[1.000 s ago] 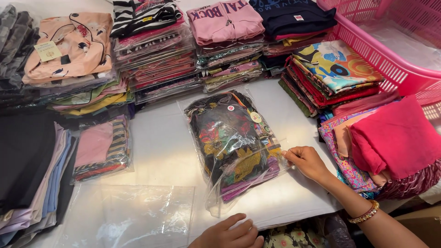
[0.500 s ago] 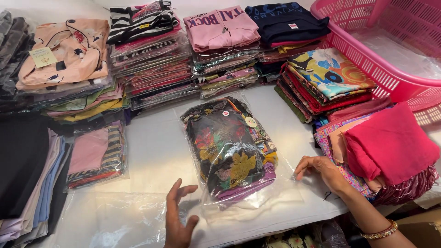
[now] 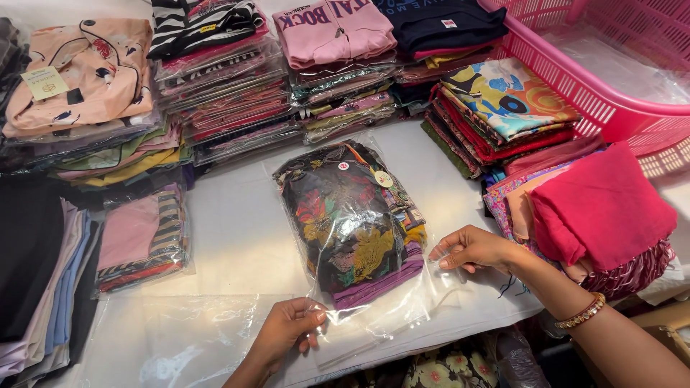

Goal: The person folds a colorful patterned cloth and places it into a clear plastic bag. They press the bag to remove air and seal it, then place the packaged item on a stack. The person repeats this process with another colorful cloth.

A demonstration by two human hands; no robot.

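Head view: left hand (image 3: 287,332) fingers pinch the clear bag (image 3: 374,316) flap; right hand (image 3: 471,249) fingers pinch its opposite edge, tensioning the flap beyond the packed garment (image 3: 348,215).

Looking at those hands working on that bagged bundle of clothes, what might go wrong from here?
The left hand pinches the open end of the clear bag while the right hand holds its side edge; thin film like that could tear or slip if tugged. The folded floral clothes inside lie close to the open end, so they might slide out. That end also lies near the white table's front edge, where the bundle could drop.
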